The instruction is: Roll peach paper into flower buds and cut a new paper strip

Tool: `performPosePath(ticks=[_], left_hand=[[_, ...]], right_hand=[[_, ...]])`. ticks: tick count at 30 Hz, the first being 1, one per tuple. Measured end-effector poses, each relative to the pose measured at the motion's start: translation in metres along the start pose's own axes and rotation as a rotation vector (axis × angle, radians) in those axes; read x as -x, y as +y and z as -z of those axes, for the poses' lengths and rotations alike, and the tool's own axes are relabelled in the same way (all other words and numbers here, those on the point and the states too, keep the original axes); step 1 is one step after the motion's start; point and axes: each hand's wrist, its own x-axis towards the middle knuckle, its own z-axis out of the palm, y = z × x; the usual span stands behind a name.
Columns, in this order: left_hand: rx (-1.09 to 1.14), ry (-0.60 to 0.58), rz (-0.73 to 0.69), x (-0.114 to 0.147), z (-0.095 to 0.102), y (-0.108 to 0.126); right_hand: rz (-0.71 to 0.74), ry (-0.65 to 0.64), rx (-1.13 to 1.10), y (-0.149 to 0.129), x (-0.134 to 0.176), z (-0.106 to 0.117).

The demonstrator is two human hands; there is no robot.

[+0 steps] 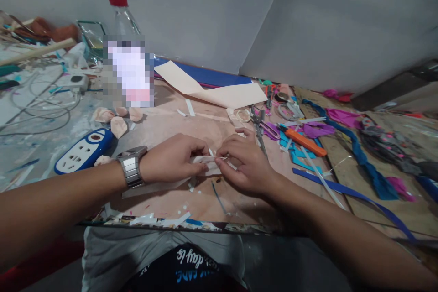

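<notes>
Between thumb and fingers, my left hand (173,157) pinches a thin pale strip (205,159); whether it is paper or cloth I cannot tell. My right hand (246,162) is closed on the strip's other end, its fingertips close to the left ones. A metal watch (132,167) sits on the left wrist. Below the left hand a longer whitish band (153,188) lies on the tabletop, partly covered. Several small cream petal-like pieces (118,127) rest left of the hands. Beyond them lies a folded cream sheet (219,94).
A blue-and-white power socket (80,153) is at left, with a red-capped bottle (128,23) and a blurred-out bright screen (128,70) behind. Scissors (268,128), an orange utility knife (304,140), tape (282,97) and blue ribbon (359,194) lie at right.
</notes>
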Motion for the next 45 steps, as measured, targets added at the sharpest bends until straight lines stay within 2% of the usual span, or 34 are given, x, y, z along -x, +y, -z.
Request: performPosePath(ticks=[6,10,13,16,19,24,32,36,41,43,45], left_hand=[[0.014,-0.033,0.097,-0.001,0.01,0.0],[0.034,0.077,0.041,-0.005,0.013,-0.009],[0.051,0.188,0.05,-0.009,0.015,-0.014],[-0.015,0.279,0.08,-0.01,0.017,-0.015],[-0.143,0.309,0.101,-0.009,0.02,-0.014],[-0.313,0.314,0.164,-0.008,0.022,-0.015],[-0.434,0.251,0.203,-0.008,0.031,-0.013],[-0.643,0.221,0.265,-0.006,0.036,-0.011],[-0.901,0.276,0.36,-0.005,0.045,-0.013],[-0.904,0.305,0.35,-0.005,0.046,-0.014],[-0.837,0.322,0.26,-0.004,0.042,-0.012]], right_hand=[[-0.068,0.064,0.078,0.002,-0.002,0.006],[-0.118,0.08,0.103,0.01,-0.003,0.008],[-0.141,0.085,0.119,0.015,-0.003,0.008],[-0.148,0.095,0.127,0.018,-0.002,0.008],[-0.146,0.103,0.125,0.02,-0.003,0.008],[-0.159,0.086,0.099,0.019,-0.003,0.009],[-0.058,0.028,0.043,0.016,-0.002,0.008],[-0.039,0.013,0.044,0.015,-0.003,0.009],[-0.069,0.044,0.034,0.017,-0.003,0.009],[-0.055,0.037,0.028,0.017,-0.003,0.008],[-0.021,0.009,0.018,0.015,-0.003,0.007]])
